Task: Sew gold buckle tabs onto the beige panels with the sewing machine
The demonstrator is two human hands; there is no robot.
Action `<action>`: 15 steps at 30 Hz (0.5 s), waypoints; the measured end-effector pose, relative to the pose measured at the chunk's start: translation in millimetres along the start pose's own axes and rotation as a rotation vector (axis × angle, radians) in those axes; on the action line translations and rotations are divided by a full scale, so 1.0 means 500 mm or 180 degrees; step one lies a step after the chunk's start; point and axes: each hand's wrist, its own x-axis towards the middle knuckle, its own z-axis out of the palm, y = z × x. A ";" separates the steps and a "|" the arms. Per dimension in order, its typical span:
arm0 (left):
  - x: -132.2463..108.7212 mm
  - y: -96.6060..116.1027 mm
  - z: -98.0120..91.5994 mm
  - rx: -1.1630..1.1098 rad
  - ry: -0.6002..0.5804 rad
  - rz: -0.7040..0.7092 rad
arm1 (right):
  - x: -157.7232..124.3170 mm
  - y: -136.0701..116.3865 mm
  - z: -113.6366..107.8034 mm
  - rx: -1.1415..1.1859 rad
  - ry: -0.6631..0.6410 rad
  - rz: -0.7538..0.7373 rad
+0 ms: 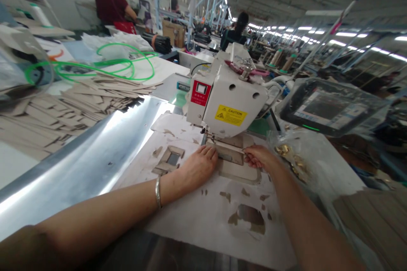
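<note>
Rows of fluorescent ceiling lights [346, 34] stretch across the upper right of a factory hall, with blue steel columns [192, 8] at top center and a white wall [63, 0] at upper left.

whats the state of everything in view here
industrial sewing machine: white head, covers on
beige panel: under the presser foot
left hand: flat on the panel
right hand: fingertips on the panel
control screen: lit, under clear plastic
green tubing: loosely coiled
cut beige pieces: piled, overlapping
</note>
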 end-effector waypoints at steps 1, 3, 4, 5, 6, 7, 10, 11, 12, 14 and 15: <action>0.002 0.006 -0.001 0.0030 -0.0027 0.0023 | -0.001 0.005 -0.007 0.0024 -0.0009 0.0040; 0.008 0.015 -0.003 0.0084 -0.0060 0.0065 | -0.003 0.015 -0.021 0.0074 0.0020 0.0084; 0.010 0.019 -0.003 0.0098 -0.0058 0.0088 | -0.005 0.019 -0.026 0.0105 0.0041 0.0093; 0.011 0.024 -0.002 0.0096 -0.0053 0.0120 | -0.007 0.023 -0.031 0.0135 0.0054 0.0091; 0.012 0.028 -0.002 0.0080 -0.0048 0.0157 | -0.008 0.025 -0.034 0.0157 0.0062 0.0085; 0.012 0.033 -0.002 0.0053 -0.0039 0.0191 | -0.009 0.027 -0.036 0.0170 0.0072 0.0071; 0.009 0.050 -0.008 -0.0107 -0.0020 0.0290 | -0.010 0.030 -0.036 0.0146 0.0107 0.0024; 0.006 0.057 -0.013 -0.0205 -0.0037 0.0342 | -0.009 0.030 -0.035 0.0139 0.0131 0.0013; 0.004 0.064 -0.019 -0.0329 -0.0070 0.0403 | -0.009 0.029 -0.034 0.0136 0.0147 -0.0002; 0.001 0.079 -0.036 -0.0614 -0.0215 0.0527 | -0.010 0.029 -0.031 0.0132 0.0173 -0.0035; 0.000 0.086 -0.046 -0.0743 -0.0308 0.0575 | -0.012 0.028 -0.030 0.0131 0.0191 -0.0051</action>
